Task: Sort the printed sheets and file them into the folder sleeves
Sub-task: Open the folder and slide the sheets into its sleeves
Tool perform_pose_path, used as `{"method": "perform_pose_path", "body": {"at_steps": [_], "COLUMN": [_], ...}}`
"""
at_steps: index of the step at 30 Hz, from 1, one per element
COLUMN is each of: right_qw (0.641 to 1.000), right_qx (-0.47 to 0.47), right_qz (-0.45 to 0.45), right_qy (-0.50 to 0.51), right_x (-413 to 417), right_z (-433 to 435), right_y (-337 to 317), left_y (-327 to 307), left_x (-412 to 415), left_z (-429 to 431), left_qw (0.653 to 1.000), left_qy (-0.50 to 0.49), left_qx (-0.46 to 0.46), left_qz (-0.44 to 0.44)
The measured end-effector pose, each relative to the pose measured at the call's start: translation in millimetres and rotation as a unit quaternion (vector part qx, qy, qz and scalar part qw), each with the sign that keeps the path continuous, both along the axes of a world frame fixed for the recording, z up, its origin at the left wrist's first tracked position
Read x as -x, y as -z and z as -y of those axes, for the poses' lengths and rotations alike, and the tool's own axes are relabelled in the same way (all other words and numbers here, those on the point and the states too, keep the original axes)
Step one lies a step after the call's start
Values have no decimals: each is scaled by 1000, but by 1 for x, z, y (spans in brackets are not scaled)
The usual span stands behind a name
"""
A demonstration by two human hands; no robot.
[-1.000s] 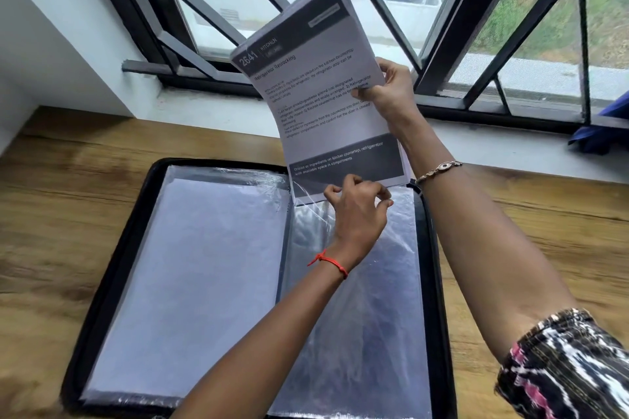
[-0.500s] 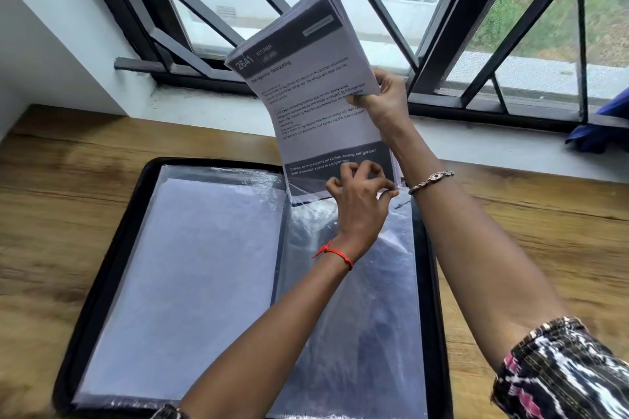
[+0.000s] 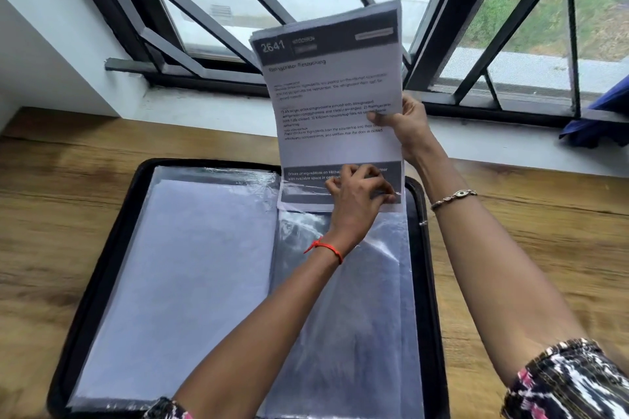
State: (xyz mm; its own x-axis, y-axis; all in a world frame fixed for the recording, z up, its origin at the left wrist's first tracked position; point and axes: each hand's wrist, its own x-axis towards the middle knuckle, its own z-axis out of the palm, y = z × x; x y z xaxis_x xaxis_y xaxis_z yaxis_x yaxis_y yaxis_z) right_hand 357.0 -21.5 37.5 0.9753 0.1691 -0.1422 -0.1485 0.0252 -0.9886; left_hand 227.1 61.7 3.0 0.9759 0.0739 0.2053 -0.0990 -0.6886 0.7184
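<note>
Above the folder's (image 3: 98, 269) right half, the right hand (image 3: 410, 127) grips the printed sheet (image 3: 335, 95). The left hand (image 3: 357, 196) pinches the sleeve (image 3: 343, 309) at its mouth, hiding some print. A blue cloth (image 3: 604, 116) lies beyond the folder, to the right. The sheet now stands lower and straighter than before.

Left hand (image 3: 357, 194): thin red thread bracelet (image 3: 326, 248) knotted at the wrist, loose end sticking out. Right hand (image 3: 408, 126): slim metal-link bracelet (image 3: 454, 197) with one round eye-like charm. Right sleeve (image 3: 565, 384), near right: black-and-white print, pink patches. Left sleeve (image 3: 166, 410): similar print, only an edge visible.
</note>
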Motion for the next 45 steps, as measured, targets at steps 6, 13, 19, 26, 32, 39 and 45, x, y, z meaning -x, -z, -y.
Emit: {"method": "perform_pose_path", "body": {"at_steps": [6, 13, 19, 26, 32, 39, 45], "right_qw": [1000, 999, 999, 982, 939, 971, 969], "right_qx": [-13, 34, 48, 125, 188, 185, 227], "right_qz": [-15, 11, 26, -111, -188, -144, -83], "right_qy": [16, 2, -4, -89, -219, -53, 57], "right_x": [2, -10, -15, -10, 3, 5, 5], "right_z": [3, -9, -13, 9, 31, 32, 20], "right_y": [3, -8, -4, 9, 12, 20, 35], "left_y": [8, 5, 7, 7, 15, 36, 63], "left_x": [3, -5, -16, -28, -18, 14, 64], "left_z": [6, 15, 22, 23, 26, 14, -8], "left_qw": [999, 999, 998, 997, 999, 982, 961], "left_qy": [22, -10, -46, -61, -29, -60, -15], "left_qx": [-26, -29, -21, -37, -15, -178, -267], "left_qz": [-15, -30, -28, -26, -3, -19, -72]}}
